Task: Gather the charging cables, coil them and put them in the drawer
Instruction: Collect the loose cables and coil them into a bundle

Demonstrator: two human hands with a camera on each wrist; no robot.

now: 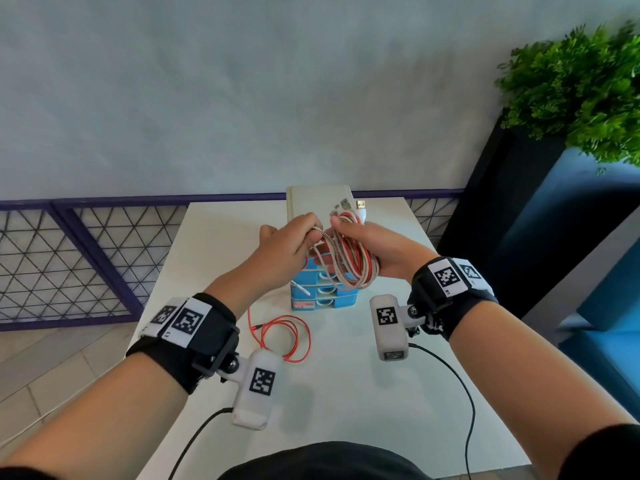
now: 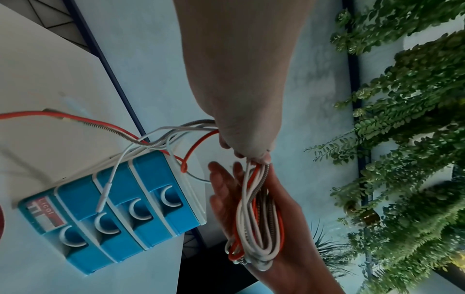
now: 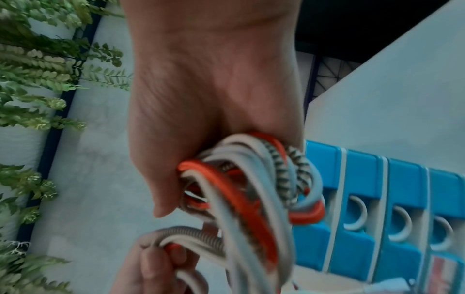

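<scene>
My right hand [image 1: 346,233] grips a coil of white, red and braided charging cables [image 1: 349,261], held up over the blue drawer unit [image 1: 325,299] on the white table [image 1: 221,258]. Two USB plugs [image 1: 346,204] stick out above the coil. My left hand [image 1: 304,230] pinches the loose strands beside it. From there a red cable tail [image 1: 280,337] hangs down to loops on the table. A white plug end [image 2: 104,195] dangles across the closed drawer fronts [image 2: 113,218]. In the right wrist view the coil [image 3: 251,189] fills the palm.
A green plant [image 1: 581,84] in a dark planter stands at the right, with blue seating below it. A purple mesh railing [image 1: 86,244] runs behind the table. Black wrist-camera leads [image 1: 464,386] trail over the near table edge.
</scene>
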